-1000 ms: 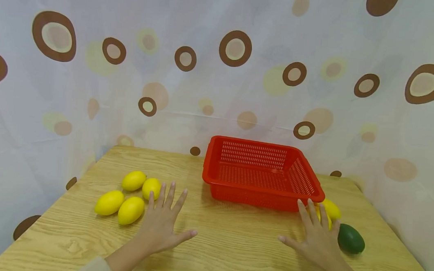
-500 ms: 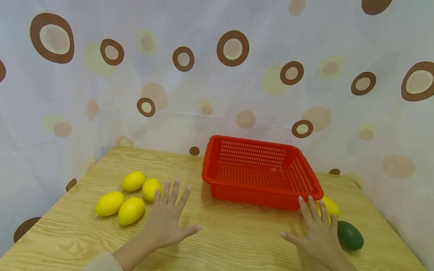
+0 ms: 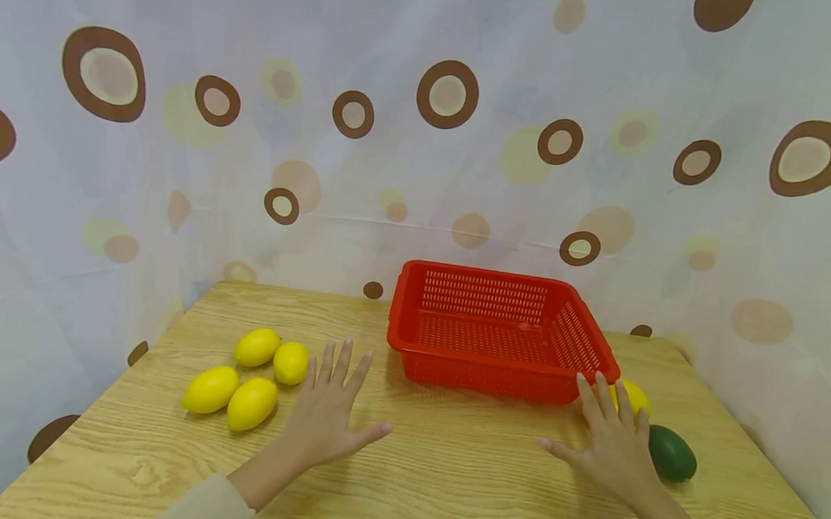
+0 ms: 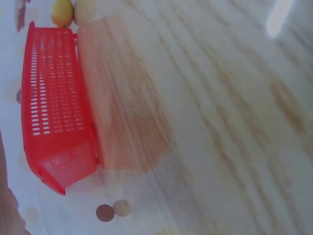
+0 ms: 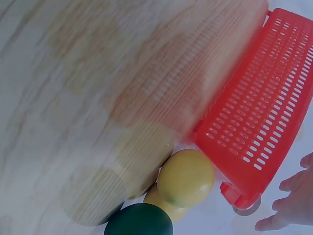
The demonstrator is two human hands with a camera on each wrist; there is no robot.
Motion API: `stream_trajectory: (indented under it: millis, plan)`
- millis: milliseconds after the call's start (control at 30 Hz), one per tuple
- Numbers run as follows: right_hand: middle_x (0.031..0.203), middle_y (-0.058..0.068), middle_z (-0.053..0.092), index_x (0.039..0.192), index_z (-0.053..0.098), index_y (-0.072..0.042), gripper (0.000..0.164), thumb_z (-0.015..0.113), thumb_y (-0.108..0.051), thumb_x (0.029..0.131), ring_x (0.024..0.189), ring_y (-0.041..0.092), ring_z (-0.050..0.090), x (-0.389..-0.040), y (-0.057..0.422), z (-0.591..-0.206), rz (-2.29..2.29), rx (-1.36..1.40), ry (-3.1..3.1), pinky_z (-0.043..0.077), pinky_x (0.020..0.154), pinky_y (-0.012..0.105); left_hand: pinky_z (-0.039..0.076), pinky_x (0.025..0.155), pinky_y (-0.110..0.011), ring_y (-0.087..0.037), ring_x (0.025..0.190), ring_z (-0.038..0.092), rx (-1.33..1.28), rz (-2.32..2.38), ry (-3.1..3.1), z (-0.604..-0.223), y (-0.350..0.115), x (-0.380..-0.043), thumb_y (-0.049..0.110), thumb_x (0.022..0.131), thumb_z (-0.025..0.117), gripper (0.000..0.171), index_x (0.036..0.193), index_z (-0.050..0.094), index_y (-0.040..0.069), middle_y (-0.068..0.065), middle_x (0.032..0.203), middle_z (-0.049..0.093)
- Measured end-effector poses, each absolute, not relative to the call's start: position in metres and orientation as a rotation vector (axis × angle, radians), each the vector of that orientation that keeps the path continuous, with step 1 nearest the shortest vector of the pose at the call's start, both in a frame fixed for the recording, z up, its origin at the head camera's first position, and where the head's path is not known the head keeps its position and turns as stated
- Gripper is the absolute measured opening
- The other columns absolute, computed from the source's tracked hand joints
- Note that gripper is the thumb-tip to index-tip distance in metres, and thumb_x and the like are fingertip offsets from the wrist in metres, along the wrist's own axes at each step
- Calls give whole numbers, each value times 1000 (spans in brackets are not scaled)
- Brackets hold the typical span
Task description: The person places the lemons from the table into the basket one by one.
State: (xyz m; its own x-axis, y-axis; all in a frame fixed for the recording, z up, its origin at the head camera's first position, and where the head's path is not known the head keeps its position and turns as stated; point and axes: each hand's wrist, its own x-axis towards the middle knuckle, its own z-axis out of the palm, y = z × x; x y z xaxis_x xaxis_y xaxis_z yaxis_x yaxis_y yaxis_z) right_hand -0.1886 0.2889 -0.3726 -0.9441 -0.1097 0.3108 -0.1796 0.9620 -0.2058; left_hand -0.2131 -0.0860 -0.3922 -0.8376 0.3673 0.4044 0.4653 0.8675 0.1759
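Observation:
My left hand (image 3: pixel 326 419) hovers over the table with fingers spread and holds nothing. To its left lie several yellow lemons (image 3: pixel 252 404) in a loose group. Fingers also spread, my right hand (image 3: pixel 615 450) is held near the front right corner of a red plastic basket (image 3: pixel 487 377); nothing is in its grasp. Beyond that hand sits a yellow lemon (image 3: pixel 635 399), partly covered by the fingers. A dark green oval fruit (image 3: pixel 672 454) lies to its right. The right wrist view shows two yellow lemons (image 5: pixel 186 177) touching beside the green fruit (image 5: pixel 139 220).
The basket stands upright at the back of the wooden table (image 3: pixel 446 481), with slotted walls and nothing visible inside. Behind the table hangs a pale curtain (image 3: pixel 393 156) with brown ring patterns.
My left hand has drifted a little right and forward, away from the lemons. The right hand has shifted slightly forward. Basket and fruit stay in place.

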Motion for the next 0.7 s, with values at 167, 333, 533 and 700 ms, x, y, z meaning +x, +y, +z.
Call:
stream_trajectory:
  millis: [167, 333, 533, 700]
  plan:
    - [148, 29, 20, 146, 21, -3, 104, 64, -61, 73, 135, 53, 9, -193, 293, -375, 339, 221, -2797, 9, 96, 77, 12, 111, -62, -43, 141, 5, -617, -369, -2667, -392, -84, -218, 70, 81, 45, 93, 149, 19, 13, -20, 154, 6]
    - [147, 33, 20, 147, 19, -1, 105, 64, -61, 73, 133, 56, 8, -196, 296, -374, 350, 214, -2810, 8, 97, 78, 13, 111, -62, -45, 141, 7, -620, -376, -2653, -393, -83, -222, 70, 81, 44, 92, 148, 22, 11, -21, 154, 7]
    - [147, 34, 18, 146, 18, 0, 105, 63, -61, 74, 132, 57, 10, -199, 296, -371, 359, 208, -2823, 7, 97, 77, 12, 111, -62, -46, 141, 5, -633, -407, -2669, -389, -81, -225, 70, 81, 44, 94, 149, 19, 9, -19, 155, 5]
    - [147, 34, 18, 145, 19, 2, 104, 63, -61, 74, 131, 57, 10, -201, 297, -369, 363, 209, -2815, 7, 97, 77, 11, 112, -61, -45, 141, 5, -629, -406, -2688, -386, -78, -229, 68, 81, 45, 96, 148, 19, 4, -19, 155, 7]
